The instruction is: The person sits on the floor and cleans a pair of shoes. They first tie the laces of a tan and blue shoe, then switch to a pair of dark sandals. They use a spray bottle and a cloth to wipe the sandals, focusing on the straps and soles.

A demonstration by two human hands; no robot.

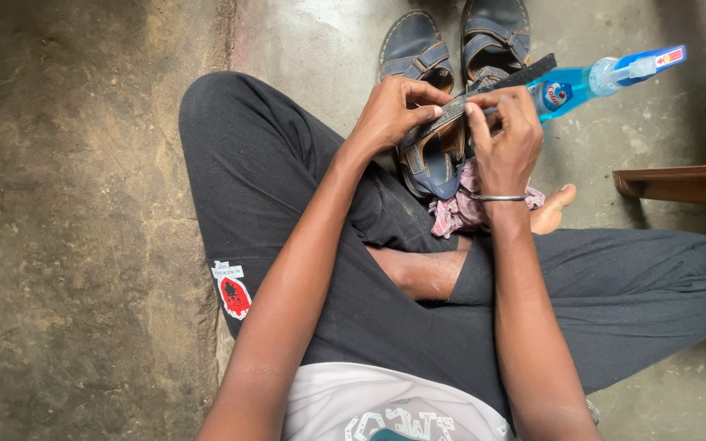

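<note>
I sit cross-legged on a concrete floor. My left hand [391, 113] grips a dark blue sandal [433, 159] by its upper side, held over my lap. My right hand [504, 135], with a thin metal bangle on the wrist, pinches the sandal's long dark strap [525, 75], which sticks out to the upper right. A crumpled pink cloth [459, 210] lies under the sandal on my leg.
Two more dark blue sandals [412, 47] [496, 33] lie on the floor ahead. A blue spray bottle [606, 77] lies to the right of them. A brown wooden edge [680, 184] juts in at the right. Rough stained concrete [75, 212] spreads to the left.
</note>
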